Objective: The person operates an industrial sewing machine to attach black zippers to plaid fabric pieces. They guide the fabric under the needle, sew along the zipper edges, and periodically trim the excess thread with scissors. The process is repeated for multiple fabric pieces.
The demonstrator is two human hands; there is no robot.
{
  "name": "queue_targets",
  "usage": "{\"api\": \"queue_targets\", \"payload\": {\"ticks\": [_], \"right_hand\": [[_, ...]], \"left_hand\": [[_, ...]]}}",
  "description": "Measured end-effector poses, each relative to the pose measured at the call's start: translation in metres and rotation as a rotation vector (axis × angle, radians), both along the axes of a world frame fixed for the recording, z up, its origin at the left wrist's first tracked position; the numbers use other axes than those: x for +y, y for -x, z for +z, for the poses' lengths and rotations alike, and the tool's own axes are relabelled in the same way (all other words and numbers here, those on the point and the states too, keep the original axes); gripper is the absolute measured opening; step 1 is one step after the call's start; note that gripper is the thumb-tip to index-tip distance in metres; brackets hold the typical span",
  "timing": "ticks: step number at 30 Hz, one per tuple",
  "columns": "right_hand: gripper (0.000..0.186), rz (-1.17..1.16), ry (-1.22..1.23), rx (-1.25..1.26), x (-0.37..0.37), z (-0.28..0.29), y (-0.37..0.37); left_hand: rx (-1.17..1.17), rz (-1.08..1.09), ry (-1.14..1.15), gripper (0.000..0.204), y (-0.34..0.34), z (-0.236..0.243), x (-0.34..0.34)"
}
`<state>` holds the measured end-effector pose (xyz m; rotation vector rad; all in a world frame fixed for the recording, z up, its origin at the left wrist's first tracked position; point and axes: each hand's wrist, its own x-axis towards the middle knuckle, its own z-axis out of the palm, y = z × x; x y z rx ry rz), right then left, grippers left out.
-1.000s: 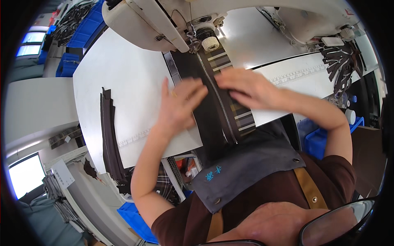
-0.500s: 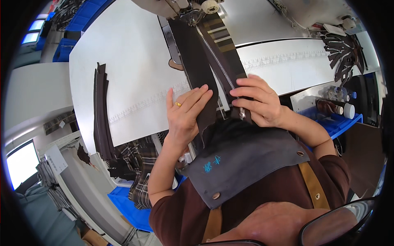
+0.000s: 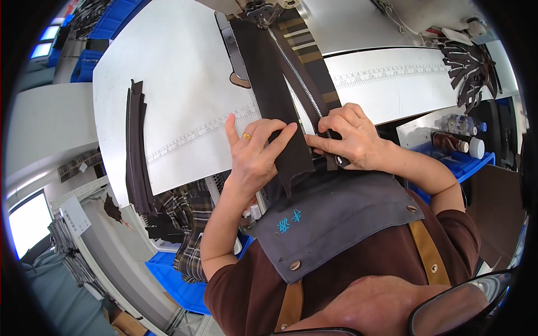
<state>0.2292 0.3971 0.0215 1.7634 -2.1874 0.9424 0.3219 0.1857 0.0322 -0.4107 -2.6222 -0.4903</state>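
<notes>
A dark brown fabric strip (image 3: pixel 264 70) runs from under the sewing machine's needle area (image 3: pixel 260 15) toward me. Alongside its right edge lies a metal-toothed zipper (image 3: pixel 301 79), on top of plaid fabric (image 3: pixel 311 55). Between strip and zipper a narrow gap opens at the near end. My left hand (image 3: pixel 255 150), with a gold ring, pinches the strip's right edge between thumb and fingers. With curled fingers my right hand (image 3: pixel 353 139) grips the zipper near its lower end. The zipper's metal slider (image 3: pixel 339 161) shows beneath that hand.
Several long dark strips (image 3: pixel 136 148) lie at the white table's (image 3: pixel 185 95) left edge. A bundle of zippers (image 3: pixel 469 73) sits at the far right, above a blue tray (image 3: pixel 476 168) with bottles. Plaid cloth (image 3: pixel 193 224) hangs by a blue bin (image 3: pixel 179 288) at lower left.
My left fingers, flat on the strip before, now pinch its edge, and the strip's near corner has shifted. My right fingers have curled in around the zipper.
</notes>
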Motion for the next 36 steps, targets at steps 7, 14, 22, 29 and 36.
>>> {"api": "queue_targets", "payload": {"ticks": [7, 14, 22, 29, 36], "right_hand": [[0.040, -0.007, 0.001, 0.005, 0.000, -0.001, 0.000], [0.041, -0.010, -0.008, -0.002, 0.001, -0.001, 0.000], [0.043, 0.018, -0.061, -0.007, 0.004, 0.003, 0.001], [0.033, 0.085, 0.164, 0.036, 0.016, 0.000, -0.008], [0.035, 0.067, 0.070, -0.048, 0.006, 0.005, -0.018]], "left_hand": [[-0.039, -0.027, -0.014, 0.043, 0.000, -0.001, 0.001], [-0.040, -0.019, 0.049, 0.035, 0.000, -0.001, -0.001], [-0.082, -0.023, 0.005, 0.038, -0.003, -0.001, 0.001], [-0.033, -0.026, -0.056, 0.046, -0.009, -0.005, 0.003], [-0.030, -0.031, -0.114, 0.047, -0.009, -0.006, 0.001]]}}
